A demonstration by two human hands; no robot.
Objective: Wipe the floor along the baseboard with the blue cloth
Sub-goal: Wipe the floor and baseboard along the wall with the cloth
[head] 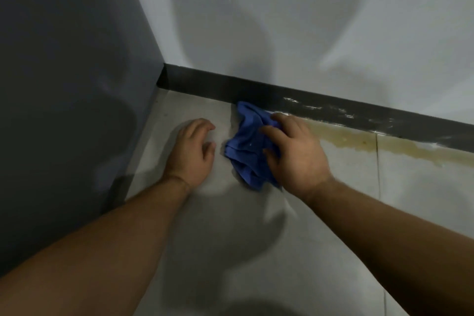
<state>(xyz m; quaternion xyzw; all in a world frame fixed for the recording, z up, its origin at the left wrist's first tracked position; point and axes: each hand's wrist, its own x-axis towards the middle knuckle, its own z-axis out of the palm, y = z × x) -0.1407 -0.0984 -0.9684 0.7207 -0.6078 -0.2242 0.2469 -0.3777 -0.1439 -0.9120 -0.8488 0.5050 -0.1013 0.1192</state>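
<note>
The crumpled blue cloth (pixel 247 143) lies on the grey tiled floor (pixel 230 226), its far corner touching the dark baseboard (pixel 205 84). My right hand (pixel 295 154) presses down on the cloth's right side, fingers spread and curled over the fabric. To the left of the cloth, my left hand (pixel 192 151) rests on the bare floor with loosely bent fingers and holds nothing. A yellowish stain (pixel 359 142) runs along the floor beside the baseboard, to the right of the cloth.
A dark grey panel (pixel 64 84) stands on the left and meets the white wall (pixel 307 20) in the corner. White scuff marks (pixel 320 108) streak the baseboard on the right. A tile joint (pixel 378 167) crosses the floor at right.
</note>
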